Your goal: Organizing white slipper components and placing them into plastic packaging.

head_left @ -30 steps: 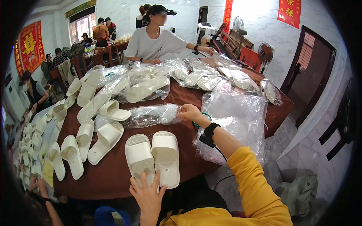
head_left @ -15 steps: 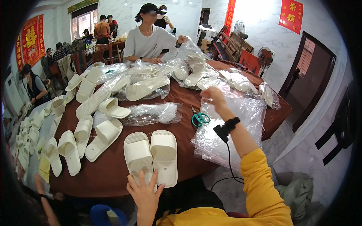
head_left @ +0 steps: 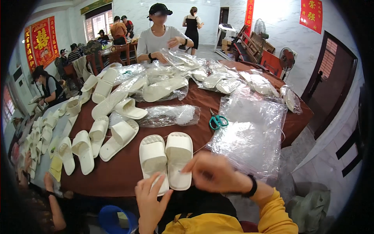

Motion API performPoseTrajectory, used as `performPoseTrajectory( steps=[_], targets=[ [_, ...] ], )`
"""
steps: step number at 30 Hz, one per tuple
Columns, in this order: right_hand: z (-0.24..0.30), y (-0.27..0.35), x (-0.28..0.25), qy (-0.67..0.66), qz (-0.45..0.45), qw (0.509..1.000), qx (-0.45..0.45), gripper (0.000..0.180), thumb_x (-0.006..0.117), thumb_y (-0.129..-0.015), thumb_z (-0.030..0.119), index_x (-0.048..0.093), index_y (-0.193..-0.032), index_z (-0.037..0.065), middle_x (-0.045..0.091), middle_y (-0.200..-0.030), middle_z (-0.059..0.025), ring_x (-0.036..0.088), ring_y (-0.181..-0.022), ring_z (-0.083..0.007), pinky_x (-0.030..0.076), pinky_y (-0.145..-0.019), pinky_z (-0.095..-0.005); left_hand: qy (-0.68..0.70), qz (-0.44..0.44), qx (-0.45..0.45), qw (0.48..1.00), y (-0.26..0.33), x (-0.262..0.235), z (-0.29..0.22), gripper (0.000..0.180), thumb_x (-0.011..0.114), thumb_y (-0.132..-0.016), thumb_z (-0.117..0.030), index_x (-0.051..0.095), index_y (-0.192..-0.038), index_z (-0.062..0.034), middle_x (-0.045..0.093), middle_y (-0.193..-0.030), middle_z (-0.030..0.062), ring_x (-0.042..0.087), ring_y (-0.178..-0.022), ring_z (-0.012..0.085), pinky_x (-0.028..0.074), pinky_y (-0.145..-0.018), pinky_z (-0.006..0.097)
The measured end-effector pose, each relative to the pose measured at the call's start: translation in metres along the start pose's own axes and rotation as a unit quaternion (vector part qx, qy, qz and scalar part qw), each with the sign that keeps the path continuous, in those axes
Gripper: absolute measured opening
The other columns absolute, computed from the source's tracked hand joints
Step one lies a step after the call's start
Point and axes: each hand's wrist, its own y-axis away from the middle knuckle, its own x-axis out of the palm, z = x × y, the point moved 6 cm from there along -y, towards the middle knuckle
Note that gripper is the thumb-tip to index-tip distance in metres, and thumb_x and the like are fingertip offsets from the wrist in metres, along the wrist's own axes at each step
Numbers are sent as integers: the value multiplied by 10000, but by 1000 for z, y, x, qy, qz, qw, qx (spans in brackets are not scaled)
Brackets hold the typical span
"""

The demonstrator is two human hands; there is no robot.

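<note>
A pair of cream slippers lies side by side on the brown tablecloth in front of me, toes pointing away. My left hand [head_left: 151, 201] rests its spread fingers on the heel end of the left slipper [head_left: 153, 158]. Blurred by motion, my right hand [head_left: 216, 173] is at the heel of the right slipper [head_left: 180, 156]; its fingers look bent, and whether they hold anything is unclear. Beyond that hand lies a stack of clear plastic bags [head_left: 249, 136]. Teal-handled scissors [head_left: 218, 121] sit at the stack's left edge.
Loose cream slippers [head_left: 83, 152] are spread over the left side. Behind them, bagged slippers [head_left: 165, 87] form a pile. Across the table a person [head_left: 161, 43] handles a bagged pair. A blue bucket [head_left: 117, 220] stands below the near edge, and a co-worker's forearm [head_left: 56, 210] reaches in at lower left.
My right hand has come back from above the plastic bags to the right slipper's heel. My left hand stays at the left slipper. The person opposite has lowered the raised bag.
</note>
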Motion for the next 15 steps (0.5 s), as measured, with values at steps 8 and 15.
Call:
performPoseTrajectory(
  steps=[8,15],
  targets=[
    [11,37,9,13,-67,998,-13,145,681,-788,-31,652,-924,10,648,-872,-119,668,-710,-225,534,-615,-302,495,-56,-41,866,18,7,-1,224,664,-815,101,548,-973,-8,655,-1040,171,591,-757,106,492,-709,226],
    [-23,88,-39,-79,-279,948,127,151,464,-972,-26,613,-994,-5,642,-802,-78,615,-663,-116,512,-618,-238,453,-44,-95,885,16,-5,23,198,636,-840,77,552,-1008,12,673,-850,154,616,-705,162,492,-627,259]
  ],
)
